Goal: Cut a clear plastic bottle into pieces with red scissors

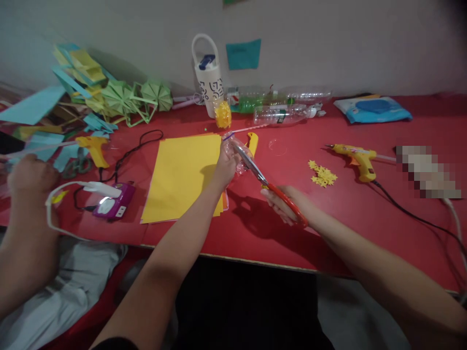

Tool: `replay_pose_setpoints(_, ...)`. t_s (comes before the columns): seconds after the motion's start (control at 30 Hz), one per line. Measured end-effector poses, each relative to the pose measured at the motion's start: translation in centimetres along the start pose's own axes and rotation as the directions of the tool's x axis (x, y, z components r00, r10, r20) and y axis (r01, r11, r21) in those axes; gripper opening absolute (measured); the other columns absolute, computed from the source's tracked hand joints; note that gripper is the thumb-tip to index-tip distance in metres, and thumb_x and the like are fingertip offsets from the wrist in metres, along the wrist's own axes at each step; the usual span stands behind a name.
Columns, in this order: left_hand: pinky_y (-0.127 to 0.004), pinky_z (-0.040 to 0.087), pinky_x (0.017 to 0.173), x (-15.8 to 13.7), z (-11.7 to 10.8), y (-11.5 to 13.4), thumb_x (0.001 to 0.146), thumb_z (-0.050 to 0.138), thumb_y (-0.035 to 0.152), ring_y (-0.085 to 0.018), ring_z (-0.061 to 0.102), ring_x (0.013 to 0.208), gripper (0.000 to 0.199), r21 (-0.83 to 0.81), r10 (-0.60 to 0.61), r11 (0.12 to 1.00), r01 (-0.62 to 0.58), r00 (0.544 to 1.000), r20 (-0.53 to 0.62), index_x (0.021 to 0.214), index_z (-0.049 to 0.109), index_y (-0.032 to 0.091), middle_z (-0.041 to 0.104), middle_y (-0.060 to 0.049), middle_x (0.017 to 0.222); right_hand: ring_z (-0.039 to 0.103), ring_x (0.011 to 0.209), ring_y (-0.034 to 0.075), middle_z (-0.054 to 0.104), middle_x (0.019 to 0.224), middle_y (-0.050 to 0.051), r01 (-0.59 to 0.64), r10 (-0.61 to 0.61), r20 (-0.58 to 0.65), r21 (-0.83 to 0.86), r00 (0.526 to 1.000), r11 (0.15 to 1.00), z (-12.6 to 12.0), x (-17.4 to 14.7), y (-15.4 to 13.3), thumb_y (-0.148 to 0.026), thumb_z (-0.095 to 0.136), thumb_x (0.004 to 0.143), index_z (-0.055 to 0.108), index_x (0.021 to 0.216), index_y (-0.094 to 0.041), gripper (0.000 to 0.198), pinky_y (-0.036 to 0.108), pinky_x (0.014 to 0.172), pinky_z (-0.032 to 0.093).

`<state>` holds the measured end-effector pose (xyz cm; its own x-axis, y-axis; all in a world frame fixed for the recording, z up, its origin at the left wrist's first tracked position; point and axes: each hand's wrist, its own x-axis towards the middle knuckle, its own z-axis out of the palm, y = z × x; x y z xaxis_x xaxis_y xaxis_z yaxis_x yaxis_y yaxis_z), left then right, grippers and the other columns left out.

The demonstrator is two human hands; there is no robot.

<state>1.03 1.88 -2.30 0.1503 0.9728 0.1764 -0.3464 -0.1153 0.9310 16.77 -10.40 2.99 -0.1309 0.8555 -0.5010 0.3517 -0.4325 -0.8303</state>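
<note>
My left hand (226, 164) is closed around a piece of clear plastic bottle (241, 167) with a purple-blue line at its edge. In my right hand (282, 206) is a pair of scissors (288, 201) with red handles and long metal blades. The blades point up and left, with their tips at the plastic. Whether they bite into it I cannot tell. Below my left hand lies a stack of yellow paper sheets (178, 170). A yellow cutter (252, 142) lies just behind the plastic.
Yellow paper stars (323, 176) and a yellow glue gun (355, 158) lie to the right. Plastic bottles (280, 115), a white tumbler (209, 90) and a wipes pack (374, 109) stand or lie along the wall. At left are a purple power socket (116, 197) and another person's hand (31, 175).
</note>
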Motion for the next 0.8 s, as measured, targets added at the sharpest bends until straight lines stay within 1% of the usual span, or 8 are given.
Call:
replay_pose_setpoints(0.13, -0.05, 0.049, 0.103, 0.1, -0.2, -0.1, 0.078, 0.063, 0.009, -0.028, 0.065, 0.118, 0.029, -0.022, 0.017, 1.0, -0.016, 1.0, 0.022, 0.096, 0.046, 0.025, 0.068, -0.003, 0.09, 0.037, 0.026, 0.006, 0.038, 0.037, -0.01, 0.059, -0.061, 0.047, 0.039, 0.997, 0.997, -0.2, 0.5, 0.8, -0.079, 0.06, 0.075, 0.044, 0.062, -0.023, 0.059, 0.02, 0.03, 0.034)
replay_pose_setpoints(0.2, -0.051, 0.05, 0.102, 0.0, -0.3, -0.1, 0.078, 0.065, 0.011, -0.029, 0.066, 0.116, 0.031, -0.02, 0.002, 1.0, -0.001, 0.999, 0.049, 0.099, 0.046, 0.025, 0.068, -0.004, 0.091, 0.037, 0.027, 0.007, 0.038, 0.038, -0.01, 0.097, -0.103, 0.087, 0.073, 0.991, 0.993, -0.4, 0.8, 1.2, -0.084, 0.055, 0.072, 0.046, 0.065, -0.023, 0.062, 0.021, 0.031, 0.037)
replay_pose_setpoints(0.27, -0.051, 0.05, 0.103, -0.1, -0.4, -0.1, 0.078, 0.069, 0.014, -0.029, 0.065, 0.118, 0.033, -0.008, -0.018, 1.0, 0.019, 0.997, 0.072, 0.101, 0.048, 0.025, 0.069, -0.006, 0.096, 0.038, 0.027, 0.007, 0.037, 0.039, -0.011, 0.111, -0.12, 0.109, 0.091, 0.987, 0.99, -0.6, 1.0, 1.5, -0.087, 0.053, 0.071, 0.047, 0.067, -0.023, 0.065, 0.021, 0.032, 0.039)
replay_pose_setpoints(0.4, -0.05, 0.047, 0.107, -0.3, -0.3, 0.0, 0.078, 0.068, 0.012, -0.029, 0.061, 0.124, 0.039, 0.0, -0.047, 0.999, 0.047, 0.998, 0.052, 0.11, 0.05, 0.025, 0.068, -0.007, 0.106, 0.038, 0.027, 0.006, 0.038, 0.039, -0.011, 0.11, -0.118, 0.108, 0.08, 0.987, 0.991, -0.8, 1.1, 1.5, -0.086, 0.053, 0.072, 0.047, 0.067, -0.023, 0.064, 0.021, 0.033, 0.04)
replay_pose_setpoints(0.53, -0.048, 0.047, 0.107, -0.3, 0.0, 0.1, 0.077, 0.062, 0.007, -0.028, 0.061, 0.124, 0.053, 0.012, -0.099, 0.995, 0.099, 0.995, 0.028, 0.124, 0.047, 0.027, 0.069, -0.007, 0.108, 0.038, 0.027, 0.006, 0.038, 0.038, -0.01, 0.114, -0.121, 0.096, 0.076, 0.988, 0.991, -0.8, 0.9, 1.2, -0.079, 0.053, 0.08, 0.048, 0.067, -0.023, 0.058, 0.021, 0.034, 0.04)
replay_pose_setpoints(0.63, -0.045, 0.048, 0.106, -0.3, 0.2, 0.1, 0.077, 0.06, 0.006, -0.025, 0.063, 0.121, 0.054, 0.01, -0.098, 0.995, 0.097, 0.995, 0.031, 0.124, 0.047, 0.028, 0.07, -0.006, 0.109, 0.037, 0.027, 0.006, 0.037, 0.037, -0.01, 0.098, -0.104, 0.08, 0.067, 0.991, 0.993, -0.8, 0.8, 1.1, -0.077, 0.053, 0.082, 0.047, 0.065, -0.023, 0.057, 0.021, 0.033, 0.039)
replay_pose_setpoints(0.8, -0.046, 0.048, 0.103, -0.4, 0.3, 0.1, 0.077, 0.06, 0.007, -0.026, 0.064, 0.12, 0.052, -0.001, -0.092, 0.996, 0.092, 0.996, 0.005, 0.123, 0.047, 0.029, 0.071, -0.006, 0.108, 0.037, 0.025, 0.007, 0.038, 0.035, -0.009, 0.07, -0.072, 0.055, 0.036, 0.996, 0.997, -0.5, 0.5, 0.6, -0.079, 0.057, 0.078, 0.044, 0.06, -0.023, 0.06, 0.021, 0.03, 0.035)
